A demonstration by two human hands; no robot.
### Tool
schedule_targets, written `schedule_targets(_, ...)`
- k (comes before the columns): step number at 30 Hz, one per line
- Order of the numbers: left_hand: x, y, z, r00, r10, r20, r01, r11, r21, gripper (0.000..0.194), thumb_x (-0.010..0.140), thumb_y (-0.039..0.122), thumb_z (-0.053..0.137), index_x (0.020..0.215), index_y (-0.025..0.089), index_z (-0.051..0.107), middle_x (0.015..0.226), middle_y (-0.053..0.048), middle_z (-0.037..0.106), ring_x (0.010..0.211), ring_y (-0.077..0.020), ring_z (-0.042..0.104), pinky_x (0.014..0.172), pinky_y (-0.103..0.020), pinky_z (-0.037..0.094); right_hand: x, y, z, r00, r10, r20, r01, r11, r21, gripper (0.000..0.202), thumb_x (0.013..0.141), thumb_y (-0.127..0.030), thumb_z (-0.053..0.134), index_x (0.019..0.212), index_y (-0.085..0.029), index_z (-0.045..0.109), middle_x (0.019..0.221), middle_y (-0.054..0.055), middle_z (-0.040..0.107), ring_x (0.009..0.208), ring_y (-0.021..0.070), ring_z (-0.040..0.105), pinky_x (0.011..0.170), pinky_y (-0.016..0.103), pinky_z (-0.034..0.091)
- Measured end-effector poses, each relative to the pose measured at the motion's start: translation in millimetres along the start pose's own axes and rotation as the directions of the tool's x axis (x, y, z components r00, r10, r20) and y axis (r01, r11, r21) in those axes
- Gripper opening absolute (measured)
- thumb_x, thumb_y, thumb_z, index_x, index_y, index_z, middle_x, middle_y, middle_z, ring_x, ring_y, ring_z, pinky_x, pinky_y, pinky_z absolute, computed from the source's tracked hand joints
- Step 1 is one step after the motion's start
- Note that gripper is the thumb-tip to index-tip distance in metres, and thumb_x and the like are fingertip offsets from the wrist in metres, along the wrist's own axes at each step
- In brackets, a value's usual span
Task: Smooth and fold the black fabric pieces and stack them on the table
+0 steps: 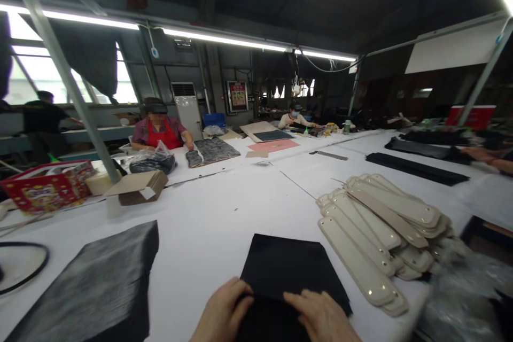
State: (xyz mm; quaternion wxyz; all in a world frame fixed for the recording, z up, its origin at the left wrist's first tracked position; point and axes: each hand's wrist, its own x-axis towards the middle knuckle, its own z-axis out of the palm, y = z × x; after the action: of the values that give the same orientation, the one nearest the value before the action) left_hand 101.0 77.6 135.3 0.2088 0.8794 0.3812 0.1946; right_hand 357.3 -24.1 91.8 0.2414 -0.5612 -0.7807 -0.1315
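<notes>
Both hands press flat, gripping nothing: I read the left hand (224, 312) and right hand (320, 315) resting on the near edge of the stack of black fabric pieces (290, 270) on the white table (208, 224). Just right lies 1 untouched fan of cream leather straps with metal rivets (380, 235); left, a dark grey fabric pile (96, 283).

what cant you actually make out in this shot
- Head view: the near edge of the black fabric stack lies under the left hand and right hand; the bottom frame edge crops it.
- The clear plastic wrapping at lower right is too blurred to tell its contents.
- The lower cream strap-shaped pieces with small rivets are covered by those on top.
- The red wall poster is too small to read.
</notes>
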Motion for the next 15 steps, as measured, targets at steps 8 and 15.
schedule_targets(8, 138.8, 6.3, 22.2, 0.996, -0.039, -0.082, 0.046, 0.995, 0.092, 0.025, 0.09, 0.016, 0.043, 0.095, 0.02, 0.067, 0.108, -0.005, 0.065, 0.103, -0.0194, 0.057, 0.094, -0.032, 0.041, 101.1, 86.5, 6.1, 0.961, 0.222, 0.163, -0.194, 0.966, -0.171, 0.039, 0.084, -0.004, 0.041, 0.108, -0.024, 0.064, 0.087, 0.005, 0.065, 0.086, 0.0199, 0.059, 0.072, 0.031, 0.039)
schedule_targets(15, 132.6, -16.0, 51.3, 0.992, -0.097, -0.081, 0.101, 0.994, 0.044, 0.033, 0.089, 0.017, 0.044, 0.112, 0.022, 0.068, 0.116, -0.005, 0.065, 0.109, -0.0208, 0.056, 0.095, -0.033, 0.043, 61.1, 99.7, 76.9, 0.984, 0.167, 0.068, -0.159, 0.981, -0.109, 0.043, 0.096, -0.029, 0.03, 0.132, -0.023, 0.052, 0.122, 0.011, 0.06, 0.112, 0.0261, 0.053, 0.094, 0.046, 0.037)
